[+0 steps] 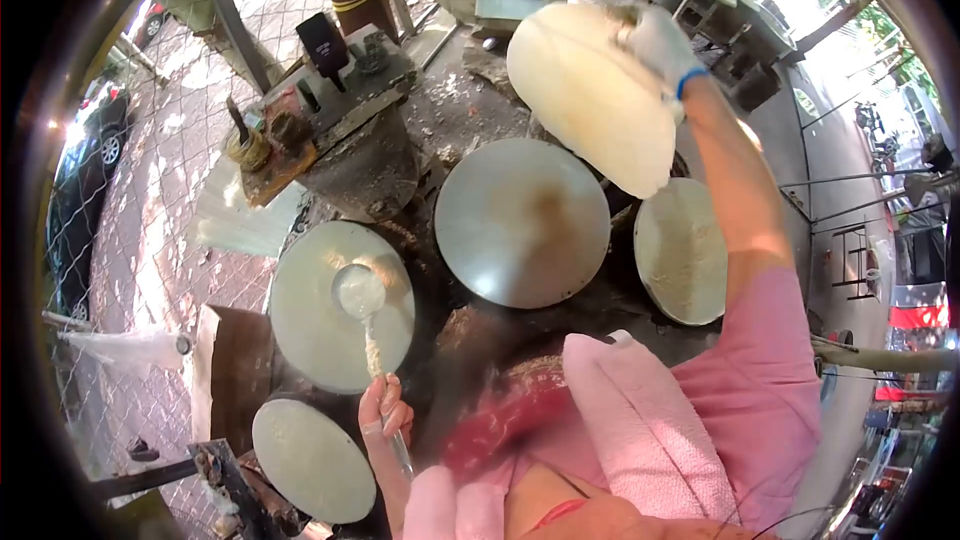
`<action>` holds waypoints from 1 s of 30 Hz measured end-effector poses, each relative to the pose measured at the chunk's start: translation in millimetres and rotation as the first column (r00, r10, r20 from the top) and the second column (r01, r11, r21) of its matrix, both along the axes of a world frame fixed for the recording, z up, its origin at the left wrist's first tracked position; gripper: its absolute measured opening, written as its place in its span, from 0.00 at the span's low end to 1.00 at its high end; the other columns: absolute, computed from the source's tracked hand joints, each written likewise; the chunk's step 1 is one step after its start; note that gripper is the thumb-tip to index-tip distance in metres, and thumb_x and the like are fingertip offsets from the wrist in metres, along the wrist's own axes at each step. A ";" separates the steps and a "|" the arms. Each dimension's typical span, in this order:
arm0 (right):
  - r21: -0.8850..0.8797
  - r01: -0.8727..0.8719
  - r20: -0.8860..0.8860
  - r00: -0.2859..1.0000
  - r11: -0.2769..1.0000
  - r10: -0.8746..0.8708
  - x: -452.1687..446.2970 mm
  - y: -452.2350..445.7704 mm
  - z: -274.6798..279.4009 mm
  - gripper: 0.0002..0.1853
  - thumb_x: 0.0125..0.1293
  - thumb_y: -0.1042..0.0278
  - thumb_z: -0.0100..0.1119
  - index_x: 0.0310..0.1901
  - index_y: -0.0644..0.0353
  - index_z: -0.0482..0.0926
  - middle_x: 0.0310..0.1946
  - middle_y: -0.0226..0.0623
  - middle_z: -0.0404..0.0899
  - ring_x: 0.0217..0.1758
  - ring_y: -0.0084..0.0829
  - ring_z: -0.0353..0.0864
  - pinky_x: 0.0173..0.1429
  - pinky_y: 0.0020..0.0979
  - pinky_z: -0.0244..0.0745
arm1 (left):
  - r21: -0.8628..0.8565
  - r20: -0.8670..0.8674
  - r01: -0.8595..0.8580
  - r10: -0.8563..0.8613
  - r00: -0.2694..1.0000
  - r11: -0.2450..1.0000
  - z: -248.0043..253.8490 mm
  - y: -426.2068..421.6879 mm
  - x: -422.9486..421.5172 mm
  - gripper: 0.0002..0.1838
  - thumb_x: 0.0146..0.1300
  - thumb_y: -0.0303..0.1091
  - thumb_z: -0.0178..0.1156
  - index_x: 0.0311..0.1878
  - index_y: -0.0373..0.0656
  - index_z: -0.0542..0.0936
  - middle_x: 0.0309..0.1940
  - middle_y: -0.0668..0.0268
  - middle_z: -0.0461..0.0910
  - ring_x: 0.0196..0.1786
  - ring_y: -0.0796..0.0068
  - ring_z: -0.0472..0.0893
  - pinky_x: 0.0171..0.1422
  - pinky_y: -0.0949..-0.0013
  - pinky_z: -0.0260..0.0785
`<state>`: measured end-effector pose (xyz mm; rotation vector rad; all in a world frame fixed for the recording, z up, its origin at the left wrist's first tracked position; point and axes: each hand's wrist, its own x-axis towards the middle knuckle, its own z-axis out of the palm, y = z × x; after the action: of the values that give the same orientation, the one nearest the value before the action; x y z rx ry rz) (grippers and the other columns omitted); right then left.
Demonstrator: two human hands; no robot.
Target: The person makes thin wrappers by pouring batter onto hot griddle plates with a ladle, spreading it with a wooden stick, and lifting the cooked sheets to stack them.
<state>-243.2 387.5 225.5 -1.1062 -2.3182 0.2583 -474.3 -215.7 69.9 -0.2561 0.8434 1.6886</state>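
My left hand (pixel 388 408), fingers wrapped round the handle, grips a ladle (pixel 360 292) smeared with pale batter. The ladle's bowl is over the left round griddle (pixel 300 330), which has a pale coating; whether they touch I cannot tell. At the upper right, my right hand (pixel 658 48), in a whitish glove with a blue band at the wrist, is closed on the edge of a large thin pale flatbread (pixel 590 90). The flatbread hangs above the gap between the middle griddle (pixel 510 220), greyish with a brown patch, and the right griddle (pixel 685 250).
Another pale-coated griddle (pixel 312 460) is at the lower left. A red container (pixel 515 415) sits close to my body. Behind the left griddle, a stand (pixel 365 155) holds a dark upright object (pixel 322 46) and small pots. A chain-link fence (pixel 160 230) runs along the left.
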 end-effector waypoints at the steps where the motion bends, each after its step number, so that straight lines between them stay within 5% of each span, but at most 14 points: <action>1: -0.076 0.097 0.004 0.995 0.992 -0.097 6.9 9.6 23.6 0.23 0.56 0.67 0.62 0.54 0.66 0.80 0.44 0.46 0.84 0.46 0.37 0.83 0.52 0.36 0.76 | -0.018 -0.007 -0.015 0.015 1.000 1.000 1.5 2.5 4.4 0.15 0.78 0.41 0.46 0.46 0.38 0.74 0.18 0.78 0.63 0.07 0.86 0.57 0.14 0.77 0.46; 3: -0.164 0.235 -0.084 0.964 0.958 -0.251 31.0 46.5 48.0 0.20 0.57 0.71 0.62 0.53 0.67 0.81 0.42 0.38 0.85 0.44 0.28 0.83 0.50 0.30 0.76 | -0.032 -0.015 -0.028 0.028 0.999 0.999 3.3 9.2 14.1 0.15 0.78 0.41 0.45 0.46 0.39 0.74 0.18 0.78 0.62 0.07 0.86 0.56 0.14 0.77 0.47; 5: -0.247 0.042 -0.590 0.786 0.968 -0.185 69.1 104.2 20.3 0.21 0.51 0.65 0.69 0.46 0.66 0.82 0.35 0.50 0.85 0.36 0.38 0.85 0.41 0.37 0.79 | -0.044 -0.043 -0.038 0.036 0.998 0.998 1.7 15.0 27.3 0.15 0.78 0.41 0.44 0.45 0.39 0.74 0.18 0.78 0.62 0.07 0.86 0.56 0.14 0.77 0.49; 10: -0.198 0.427 -0.534 0.708 0.882 -0.462 154.8 148.2 -72.8 0.15 0.53 0.61 0.66 0.39 0.62 0.84 0.28 0.41 0.85 0.28 0.34 0.83 0.35 0.36 0.77 | -0.014 -0.030 -0.135 0.134 0.990 0.991 2.9 40.3 81.6 0.16 0.79 0.42 0.42 0.46 0.38 0.73 0.19 0.77 0.62 0.07 0.85 0.56 0.14 0.77 0.53; 13: -0.417 0.398 -0.576 0.580 0.817 -0.576 192.9 187.5 -188.5 0.15 0.53 0.60 0.66 0.38 0.63 0.84 0.27 0.42 0.85 0.27 0.36 0.83 0.36 0.39 0.77 | -0.014 -0.026 -0.262 0.262 0.965 0.965 19.3 61.9 129.7 0.17 0.79 0.41 0.41 0.49 0.35 0.71 0.19 0.75 0.63 0.08 0.85 0.57 0.14 0.77 0.52; 15: -0.388 0.470 -0.578 0.546 0.793 -0.606 206.1 202.0 -255.7 0.15 0.54 0.61 0.68 0.39 0.63 0.84 0.27 0.40 0.85 0.27 0.35 0.83 0.37 0.38 0.76 | -0.025 0.008 -0.306 0.306 0.952 0.952 28.1 72.7 158.6 0.17 0.79 0.41 0.41 0.49 0.35 0.71 0.19 0.75 0.63 0.08 0.85 0.57 0.14 0.78 0.51; 16: -0.327 0.500 -0.620 0.527 0.802 -0.582 205.0 190.8 -276.9 0.15 0.54 0.62 0.69 0.40 0.63 0.83 0.27 0.39 0.85 0.28 0.35 0.83 0.37 0.37 0.76 | -0.038 0.023 -0.324 0.325 0.945 0.945 30.8 75.9 170.7 0.17 0.80 0.41 0.41 0.49 0.35 0.71 0.19 0.75 0.63 0.08 0.85 0.57 0.14 0.78 0.51; 19: -0.629 0.384 -0.490 0.480 0.676 -0.728 199.1 152.8 -275.9 0.16 0.56 0.66 0.71 0.44 0.64 0.83 0.29 0.34 0.84 0.28 0.27 0.79 0.36 0.32 0.73 | -0.021 0.030 -0.318 0.318 0.948 0.948 42.8 89.5 203.4 0.17 0.80 0.41 0.40 0.49 0.34 0.70 0.20 0.75 0.64 0.08 0.86 0.58 0.13 0.79 0.49; 20: -0.564 0.460 -0.404 0.570 0.686 -0.715 200.9 149.5 -277.0 0.18 0.56 0.66 0.71 0.47 0.65 0.82 0.32 0.37 0.86 0.32 0.31 0.83 0.42 0.33 0.75 | -0.026 0.038 -0.321 0.321 0.946 0.947 48.0 93.7 212.6 0.17 0.80 0.40 0.40 0.49 0.34 0.70 0.20 0.75 0.64 0.08 0.86 0.58 0.13 0.79 0.49; 22: -0.362 0.448 -0.550 0.606 0.818 -0.575 205.3 160.6 -309.5 0.19 0.59 0.57 0.66 0.49 0.57 0.82 0.34 0.47 0.86 0.40 0.48 0.85 0.46 0.43 0.77 | -0.040 0.059 -0.328 0.330 0.942 0.944 54.3 102.3 223.1 0.18 0.80 0.41 0.39 0.50 0.34 0.70 0.20 0.75 0.64 0.08 0.85 0.58 0.12 0.78 0.48; 24: -0.306 0.588 -0.304 0.685 0.749 -0.662 209.6 137.9 -276.8 0.22 0.62 0.53 0.61 0.54 0.56 0.80 0.39 0.52 0.84 0.45 0.53 0.83 0.49 0.47 0.77 | 0.005 0.104 -0.291 0.289 0.952 0.957 48.5 98.5 229.1 0.18 0.80 0.41 0.38 0.50 0.33 0.70 0.20 0.74 0.65 0.08 0.85 0.58 0.11 0.78 0.48; 26: -0.322 0.572 -0.198 0.738 0.754 -0.645 225.4 112.2 -246.1 0.24 0.65 0.51 0.57 0.58 0.55 0.78 0.42 0.55 0.83 0.47 0.54 0.82 0.50 0.47 0.77 | 0.089 0.081 -0.204 0.197 0.977 0.975 46.8 103.2 231.2 0.19 0.80 0.40 0.37 0.51 0.33 0.69 0.20 0.73 0.65 0.07 0.85 0.58 0.11 0.78 0.47; 28: -0.238 0.444 -0.361 0.785 0.864 -0.503 252.2 79.3 -252.0 0.23 0.67 0.55 0.57 0.61 0.53 0.77 0.45 0.49 0.84 0.47 0.50 0.84 0.51 0.42 0.78 | 0.103 0.070 -0.161 0.154 0.986 0.982 45.4 105.2 233.3 0.18 0.80 0.40 0.37 0.51 0.32 0.69 0.20 0.72 0.65 0.07 0.85 0.58 0.11 0.78 0.47; 30: -0.428 0.301 -0.326 0.828 0.852 -0.456 299.7 43.2 -280.6 0.25 0.66 0.57 0.60 0.63 0.54 0.75 0.47 0.45 0.84 0.47 0.44 0.85 0.52 0.38 0.77 | 0.073 0.052 -0.120 0.116 0.992 0.990 47.2 110.2 234.6 0.17 0.80 0.40 0.39 0.50 0.34 0.69 0.19 0.74 0.64 0.07 0.86 0.57 0.11 0.78 0.45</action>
<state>56.5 430.7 -55.1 -1.5023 -1.6549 0.7118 -239.7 -105.5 117.1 -0.2982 0.7393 1.8137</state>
